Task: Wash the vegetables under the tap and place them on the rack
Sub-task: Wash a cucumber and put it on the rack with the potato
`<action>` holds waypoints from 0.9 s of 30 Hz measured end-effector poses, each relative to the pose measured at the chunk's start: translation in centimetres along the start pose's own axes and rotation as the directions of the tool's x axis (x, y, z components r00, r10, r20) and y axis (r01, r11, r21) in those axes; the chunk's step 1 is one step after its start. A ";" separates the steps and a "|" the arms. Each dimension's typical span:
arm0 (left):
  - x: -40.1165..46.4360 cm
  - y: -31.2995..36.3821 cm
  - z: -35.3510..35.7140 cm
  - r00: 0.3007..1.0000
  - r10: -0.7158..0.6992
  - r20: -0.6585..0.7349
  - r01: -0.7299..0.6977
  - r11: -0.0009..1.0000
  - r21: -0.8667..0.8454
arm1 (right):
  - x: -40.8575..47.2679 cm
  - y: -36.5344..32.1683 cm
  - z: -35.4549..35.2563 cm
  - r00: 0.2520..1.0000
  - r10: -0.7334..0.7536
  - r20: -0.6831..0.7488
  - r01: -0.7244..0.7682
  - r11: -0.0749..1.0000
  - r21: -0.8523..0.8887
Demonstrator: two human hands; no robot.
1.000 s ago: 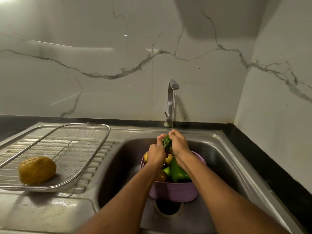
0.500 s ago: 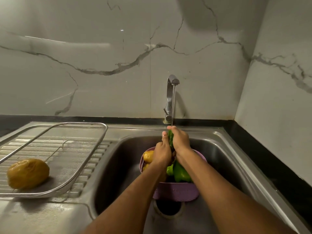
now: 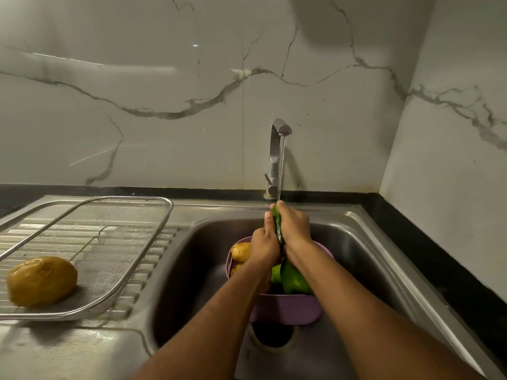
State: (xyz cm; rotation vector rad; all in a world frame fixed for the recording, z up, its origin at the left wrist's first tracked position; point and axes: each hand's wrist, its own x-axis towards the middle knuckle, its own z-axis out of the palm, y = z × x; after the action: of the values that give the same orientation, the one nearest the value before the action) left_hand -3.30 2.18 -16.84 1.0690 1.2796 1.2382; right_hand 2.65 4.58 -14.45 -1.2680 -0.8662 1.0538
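Observation:
My left hand (image 3: 264, 244) and my right hand (image 3: 295, 229) press together around a long dark green vegetable (image 3: 278, 227), holding it upright under the water running from the tap (image 3: 277, 157). Most of that vegetable is hidden between my palms. Below my hands a purple bowl (image 3: 285, 308) stands in the sink and holds a green pepper (image 3: 295, 281) and potatoes (image 3: 241, 252). On the draining board to the left lies the wire mesh rack (image 3: 109, 242), with one wet potato (image 3: 41, 281) on its near left part.
The steel sink basin (image 3: 197, 270) has an open drain hole (image 3: 271, 334) just in front of the bowl. A marble wall rises behind the tap and at the right. A black counter strip (image 3: 428, 259) runs along the right side of the sink.
Both hands have risen slightly toward the tap with the green vegetable, which now stands more upright between the palms. The view has shifted a little to the right.

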 end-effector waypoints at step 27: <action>-0.2 1.3 -0.4 0.972 -0.210 0.109 0.230 0.946 -0.227 | -0.4 -0.5 -0.6 0.990 0.139 0.035 -0.137 0.989 -0.058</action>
State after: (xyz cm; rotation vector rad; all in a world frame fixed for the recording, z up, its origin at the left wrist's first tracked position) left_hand -3.74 2.02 -15.59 0.7737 1.1208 1.1318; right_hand 3.19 4.01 -14.06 -1.3736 -0.8510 1.1741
